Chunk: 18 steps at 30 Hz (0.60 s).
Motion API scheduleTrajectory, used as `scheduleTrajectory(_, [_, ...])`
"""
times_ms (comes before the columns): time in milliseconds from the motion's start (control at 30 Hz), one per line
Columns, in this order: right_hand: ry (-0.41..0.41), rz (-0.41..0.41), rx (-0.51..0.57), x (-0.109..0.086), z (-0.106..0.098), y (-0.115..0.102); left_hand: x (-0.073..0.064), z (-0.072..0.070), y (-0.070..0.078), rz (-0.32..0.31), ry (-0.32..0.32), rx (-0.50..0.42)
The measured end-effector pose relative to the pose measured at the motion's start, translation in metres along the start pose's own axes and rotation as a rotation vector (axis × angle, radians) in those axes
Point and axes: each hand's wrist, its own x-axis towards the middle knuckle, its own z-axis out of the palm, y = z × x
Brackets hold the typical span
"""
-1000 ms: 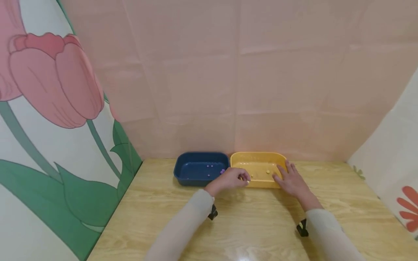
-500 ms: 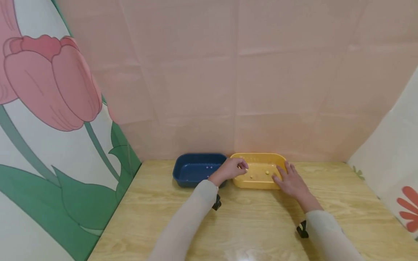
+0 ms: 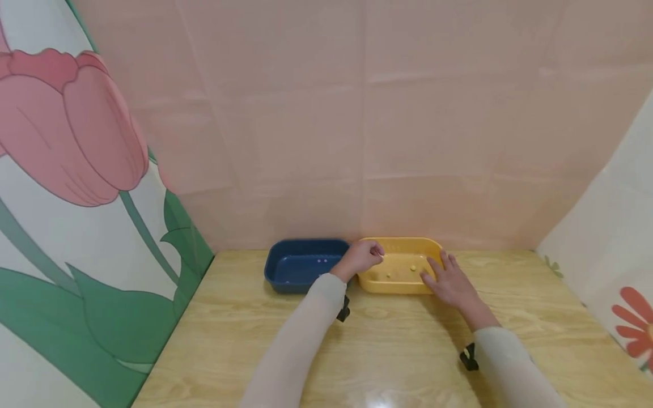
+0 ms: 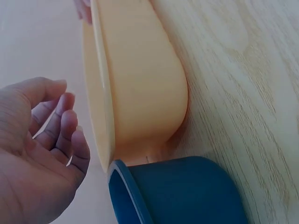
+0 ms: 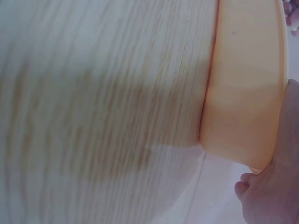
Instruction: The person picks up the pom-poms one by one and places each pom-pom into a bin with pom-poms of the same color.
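Note:
My left hand hovers over the left end of the yellow tray, fingers curled inward. Its thumb and index fingertip pinch a tiny pale bead, mostly hidden by the fingers. In the left wrist view that hand is beside the tray rims, above where the two trays meet. My right hand lies with spread fingers across the right end of the yellow tray, touching its rim. Inside this tray lie small yellow beads. Left of it stands the dark blue tray with small purple beads; my left wrist covers its right end.
Both trays stand side by side at the back of the wooden table, close to a pink cloth backdrop. A tulip-print panel rises on the left, and a white flowered panel on the right.
My left hand has moved from the yellow tray's front edge back and slightly left, fingertips still together. My right hand stays at the tray's right end. The head view has shifted slightly.

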Motion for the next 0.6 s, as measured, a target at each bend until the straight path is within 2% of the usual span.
scheduleTrajectory(167, [-0.004, 0.001, -0.002, -0.001, -0.001, -0.001, 0.005, 0.003, 0.001, -0.053, 0.012, -0.029])
scheduleTrajectory(333, [-0.001, 0.004, -0.004, 0.000, 0.000, -0.002, 0.009, 0.007, 0.001, -0.078, 0.030, -0.056])
scheduleTrajectory(600, [-0.006, 0.007, -0.010, 0.002, -0.002, -0.001, 0.015, 0.010, 0.004, -0.108, 0.049, -0.023])
